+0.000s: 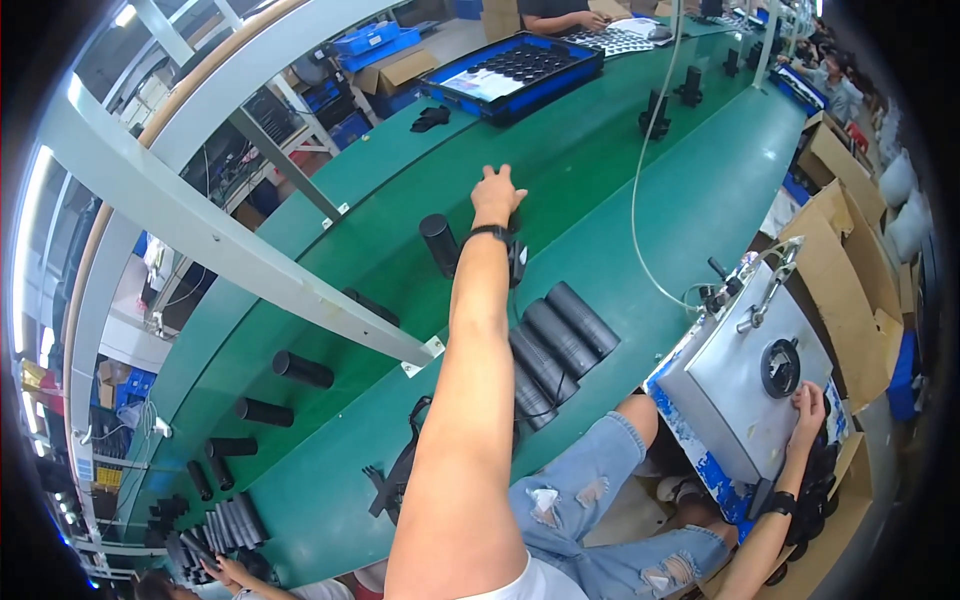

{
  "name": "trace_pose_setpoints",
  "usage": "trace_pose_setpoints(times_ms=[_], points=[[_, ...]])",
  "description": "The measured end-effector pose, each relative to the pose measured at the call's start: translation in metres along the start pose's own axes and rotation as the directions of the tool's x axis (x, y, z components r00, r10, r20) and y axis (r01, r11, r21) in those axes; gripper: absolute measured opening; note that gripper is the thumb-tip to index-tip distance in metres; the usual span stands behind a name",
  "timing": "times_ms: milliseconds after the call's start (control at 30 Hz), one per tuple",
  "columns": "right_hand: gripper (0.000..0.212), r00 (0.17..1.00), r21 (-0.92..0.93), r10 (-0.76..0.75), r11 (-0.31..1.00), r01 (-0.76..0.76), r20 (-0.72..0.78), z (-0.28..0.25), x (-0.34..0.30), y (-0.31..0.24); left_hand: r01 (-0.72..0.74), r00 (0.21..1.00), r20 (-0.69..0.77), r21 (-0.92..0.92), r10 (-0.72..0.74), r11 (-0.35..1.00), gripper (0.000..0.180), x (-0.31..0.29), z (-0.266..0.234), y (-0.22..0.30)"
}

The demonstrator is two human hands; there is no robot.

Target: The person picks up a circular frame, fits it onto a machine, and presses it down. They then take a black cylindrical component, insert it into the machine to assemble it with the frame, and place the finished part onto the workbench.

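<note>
My left arm stretches forward over the green conveyor belt [590, 165]. My left hand [496, 195] is open above it, its fingers apart and nothing visible in them. Close to that wrist, a black cylinder [438, 243] stands on the belt; another dark part [517, 264] is partly hidden behind my forearm. At the right, my right hand [809, 408] is beside a black ring [781, 368] set on a silver metal fixture [725, 385]. Its fingers are loosely bent and slightly apart, with no held object visible; whether they touch the ring is unclear.
Several black cylinders [568, 320] lie side by side near my lap. More cylinders [303, 369] lie along the belt at left. A white post [270, 265] crosses the left side. A blue tray [515, 75] stands across the belt. Cardboard boxes [845, 270] and a hanging cable [636, 215] are at right.
</note>
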State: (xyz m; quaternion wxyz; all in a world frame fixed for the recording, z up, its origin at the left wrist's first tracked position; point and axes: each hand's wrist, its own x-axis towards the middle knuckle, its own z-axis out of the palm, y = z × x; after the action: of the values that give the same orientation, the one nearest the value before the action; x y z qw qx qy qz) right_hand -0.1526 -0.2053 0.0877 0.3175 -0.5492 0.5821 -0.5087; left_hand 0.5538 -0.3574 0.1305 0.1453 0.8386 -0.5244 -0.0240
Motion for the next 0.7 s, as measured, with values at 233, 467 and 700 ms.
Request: trace_pose_setpoints(times_ms=[233, 467, 700], points=[[0.016, 0.933, -0.244, -0.255, 0.950, 0.193, -0.255, -0.027, -0.018, -0.034, -0.570, 0.822, -0.191, -0.275, 0.537, 0.774, 0.022, -0.054, -0.063, 0.082], [0.078, 0.556, 0.540, -0.180, 0.594, -0.596, 0.811, 0.179, -0.074, -0.207, -0.372, 0.068, -0.145, -0.922, 0.987, -0.110, 0.041, -0.205, -0.130, 0.212], [0.065, 0.954, 0.883, -0.120, 0.424, -0.203, 0.276, 0.121, -0.094, -0.183, 0.168, 0.458, 0.039, -0.985, 0.888, -0.043, 0.057, -0.300, -0.045, 0.234]])
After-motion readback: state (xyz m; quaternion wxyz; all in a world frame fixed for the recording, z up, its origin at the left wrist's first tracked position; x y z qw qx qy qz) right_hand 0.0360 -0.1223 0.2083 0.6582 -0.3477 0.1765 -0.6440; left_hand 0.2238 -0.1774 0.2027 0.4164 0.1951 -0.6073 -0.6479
